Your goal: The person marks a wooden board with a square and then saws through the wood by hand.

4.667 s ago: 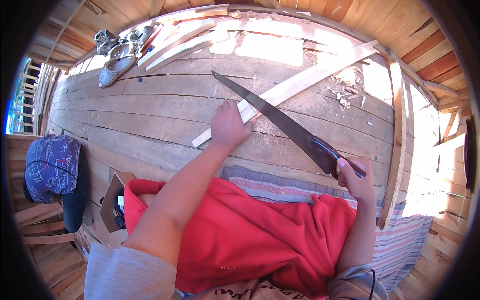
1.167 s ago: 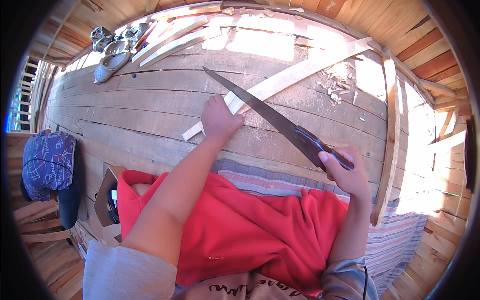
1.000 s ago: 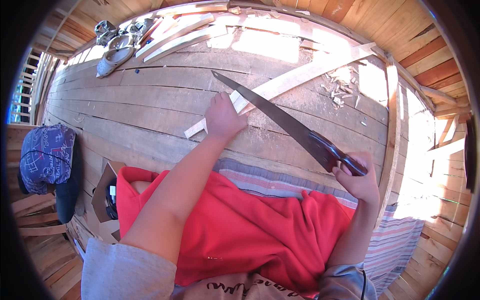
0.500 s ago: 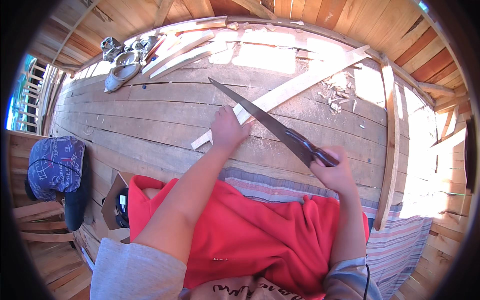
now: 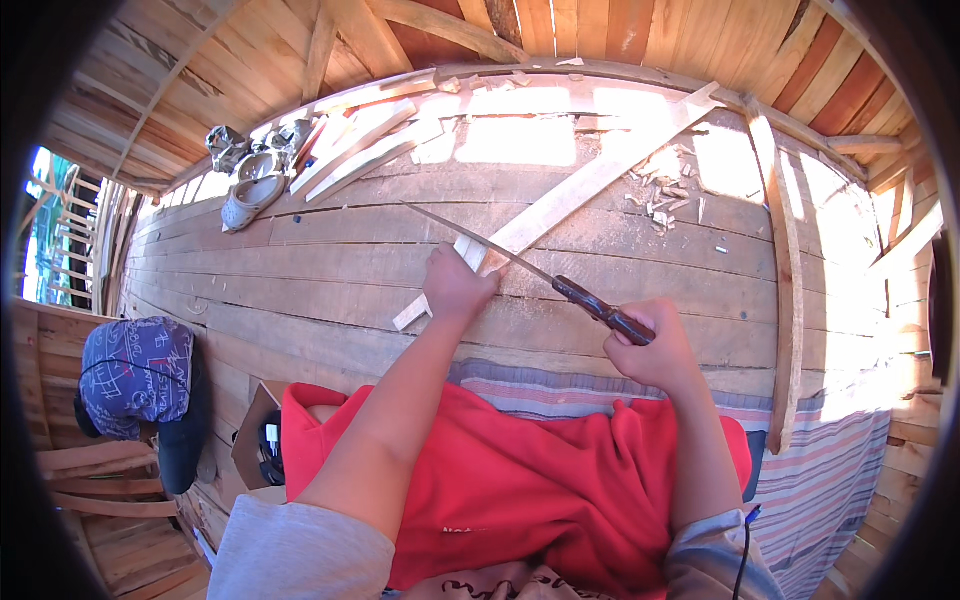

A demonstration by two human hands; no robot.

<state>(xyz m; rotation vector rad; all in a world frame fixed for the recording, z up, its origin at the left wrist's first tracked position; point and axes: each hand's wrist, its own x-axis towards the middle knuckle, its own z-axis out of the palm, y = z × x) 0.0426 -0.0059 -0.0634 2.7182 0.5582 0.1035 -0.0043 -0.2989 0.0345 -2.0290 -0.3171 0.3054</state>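
My right hand (image 5: 645, 345) is wrapped round the dark brown handle of a handsaw (image 5: 508, 255). Its blade is seen nearly edge-on and crosses over the pale wooden board (image 5: 560, 205), pointing up and to the left. Whether the teeth touch the wood I cannot tell. Just left of the blade, my left hand (image 5: 458, 283) grips the board near its narrower near end, the thumb by the right edge. The board slants across the plank floor from near left to far right. Part of it is hidden under my left hand.
Wood offcuts (image 5: 662, 190) lie right of the board. Several wood strips (image 5: 375, 160) and a pair of clogs (image 5: 253, 200) are at the far left. A beam (image 5: 785, 300) stretches along the right. A person in a patterned blue shirt (image 5: 140, 370) bends over at left. Red cloth (image 5: 500, 480) covers my lap.
The saw blade has turned from showing its broad side to nearly edge-on, and my right hand has shifted slightly left. My left hand keeps its hold on the board. The view has tilted slightly.
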